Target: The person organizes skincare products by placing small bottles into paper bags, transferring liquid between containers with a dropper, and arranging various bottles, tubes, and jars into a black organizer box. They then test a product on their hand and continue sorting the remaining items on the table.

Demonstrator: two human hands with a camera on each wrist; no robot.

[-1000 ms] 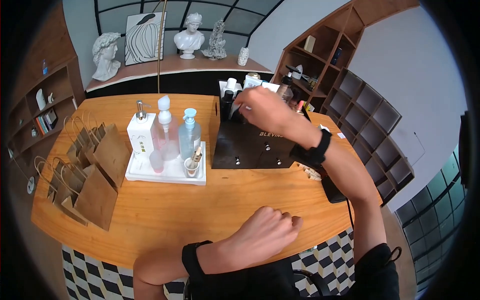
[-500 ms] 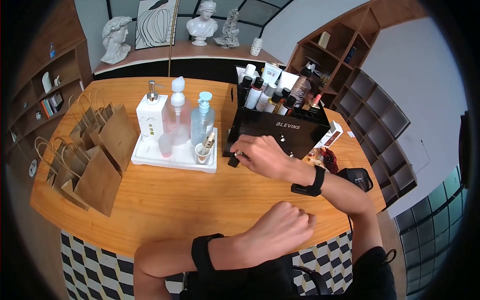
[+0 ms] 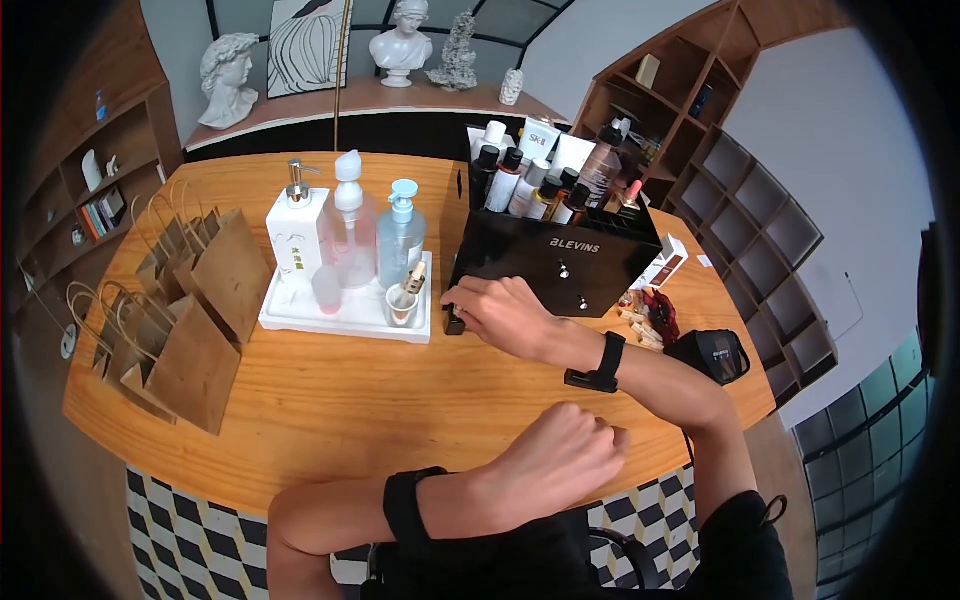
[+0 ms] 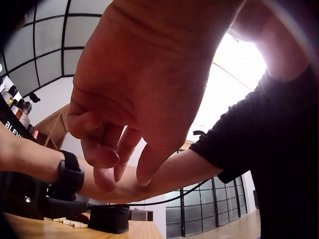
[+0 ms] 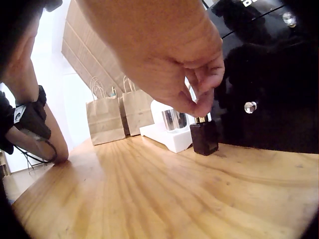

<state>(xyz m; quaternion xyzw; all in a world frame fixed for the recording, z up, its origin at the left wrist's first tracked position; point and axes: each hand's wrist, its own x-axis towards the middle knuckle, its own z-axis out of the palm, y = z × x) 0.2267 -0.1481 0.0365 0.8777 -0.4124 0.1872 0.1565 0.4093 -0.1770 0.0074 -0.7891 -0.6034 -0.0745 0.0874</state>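
A small square black bottle (image 5: 204, 138) with a gold neck stands upright at the tabletop, close by the front left corner of the black BLEVINS drawer box (image 3: 515, 260). My right hand (image 3: 508, 315) pinches its top between thumb and fingertips, which cover the cap. Left of the bottle, the white tray (image 3: 345, 324) carries a white pump dispenser (image 3: 298, 232), a pink bottle (image 3: 353, 250), a blue pump bottle (image 3: 402, 245) and small cups. My left hand (image 3: 560, 465) hovers near the table's front edge, fingers loosely curled around nothing.
Several cosmetic bottles and tubes (image 3: 538, 140) fill the top of the drawer box. Brown paper bags (image 3: 190, 365) stand at the left. On the right lie a black case (image 3: 712, 355), small wooden pieces (image 3: 645, 330) and a white box (image 3: 668, 262).
My right hand came down from the top of the drawer box to the tabletop, bringing the black bottle, then shifted slightly left. The left hand stays nearly still while the head view tilts.
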